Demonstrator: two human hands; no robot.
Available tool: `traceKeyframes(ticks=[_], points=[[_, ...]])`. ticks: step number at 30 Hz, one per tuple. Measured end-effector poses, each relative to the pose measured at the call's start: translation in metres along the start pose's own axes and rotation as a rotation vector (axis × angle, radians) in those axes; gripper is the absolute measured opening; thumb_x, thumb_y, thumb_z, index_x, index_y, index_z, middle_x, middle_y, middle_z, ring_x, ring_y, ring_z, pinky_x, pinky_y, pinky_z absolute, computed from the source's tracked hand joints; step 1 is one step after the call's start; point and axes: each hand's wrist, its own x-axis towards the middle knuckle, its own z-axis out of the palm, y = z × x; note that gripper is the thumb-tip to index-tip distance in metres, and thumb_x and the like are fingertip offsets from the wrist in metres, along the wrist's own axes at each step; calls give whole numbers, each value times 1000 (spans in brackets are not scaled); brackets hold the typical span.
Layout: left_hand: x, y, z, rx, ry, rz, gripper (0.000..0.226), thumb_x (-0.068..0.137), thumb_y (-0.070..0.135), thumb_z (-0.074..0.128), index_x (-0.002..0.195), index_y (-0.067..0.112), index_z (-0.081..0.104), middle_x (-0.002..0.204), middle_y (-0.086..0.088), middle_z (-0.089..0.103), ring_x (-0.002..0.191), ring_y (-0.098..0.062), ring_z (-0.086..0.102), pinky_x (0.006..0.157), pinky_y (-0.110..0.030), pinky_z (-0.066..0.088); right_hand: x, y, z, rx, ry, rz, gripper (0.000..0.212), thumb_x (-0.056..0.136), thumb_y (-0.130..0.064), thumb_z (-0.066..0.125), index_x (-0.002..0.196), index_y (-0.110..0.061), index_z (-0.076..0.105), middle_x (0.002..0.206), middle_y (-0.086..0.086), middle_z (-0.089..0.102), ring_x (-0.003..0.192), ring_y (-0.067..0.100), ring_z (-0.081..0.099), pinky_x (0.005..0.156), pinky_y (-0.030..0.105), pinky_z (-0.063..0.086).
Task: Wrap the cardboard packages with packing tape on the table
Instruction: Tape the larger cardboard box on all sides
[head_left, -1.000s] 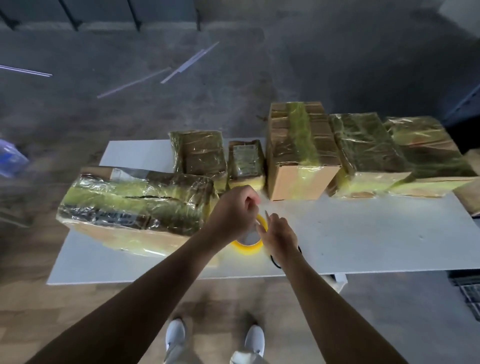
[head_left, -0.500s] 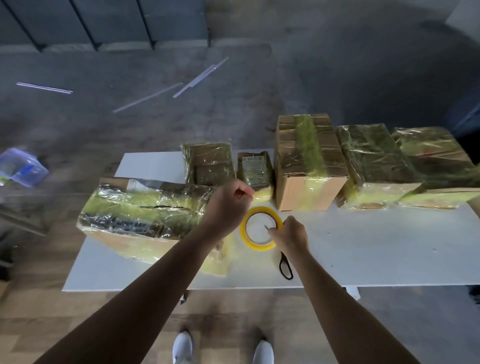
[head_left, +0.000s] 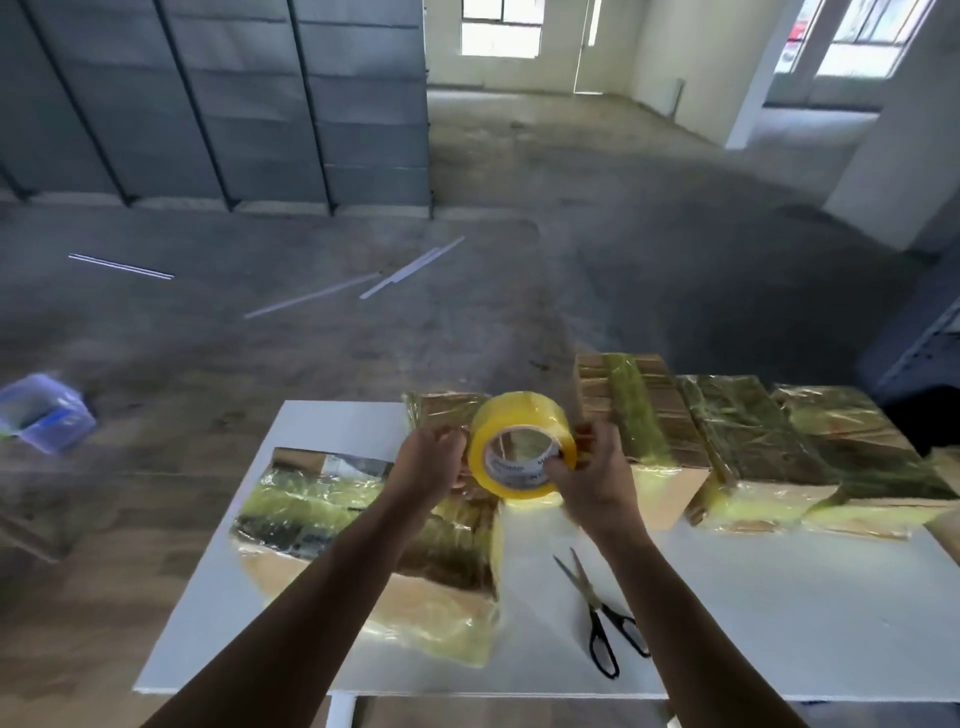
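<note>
A yellow roll of packing tape (head_left: 519, 441) is lifted above the white table (head_left: 779, 623). My right hand (head_left: 589, 478) grips the roll from the right, thumb in its core. My left hand (head_left: 434, 460) pinches at the roll's left side, where the tape end seems to be. A long cardboard package (head_left: 363, 525) covered in tape lies under my left forearm. Behind stand a tall box (head_left: 639, 415) with one tape band and two wrapped packages (head_left: 748, 441) (head_left: 857, 457). A small wrapped package (head_left: 441, 410) is partly hidden behind my hands.
Black-handled scissors (head_left: 597, 618) lie on the table in front of my right arm. A blue plastic bag (head_left: 44, 410) and thin white strips (head_left: 400, 275) lie on the concrete floor. A grey partition wall (head_left: 208, 104) stands at the far left.
The tape roll was lying flat on the table; both hands have lifted it upright. My right hand has let go of the scissors, which now lie on the table. The camera has tilted up.
</note>
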Motion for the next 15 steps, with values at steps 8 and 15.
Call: traceKeyframes(ticks=[8, 15], points=[[2, -3, -62, -192, -10, -111, 26, 97, 10, 45, 95, -5, 66, 100, -27, 68, 93, -37, 68, 80, -42, 59, -11, -39, 40, -44, -51, -131, 53, 79, -20, 72, 126, -20, 48, 108, -2, 59, 99, 19, 57, 79, 30, 44], [-3, -8, -98, -263, 38, -89, 19, 93, 0, 47, 86, -1, 64, 90, -19, 66, 72, -23, 67, 55, -25, 57, -17, -54, 70, -113, -91, -196, 63, 77, -16, 75, 133, -17, 45, 121, 2, 56, 108, 19, 53, 92, 40, 48]])
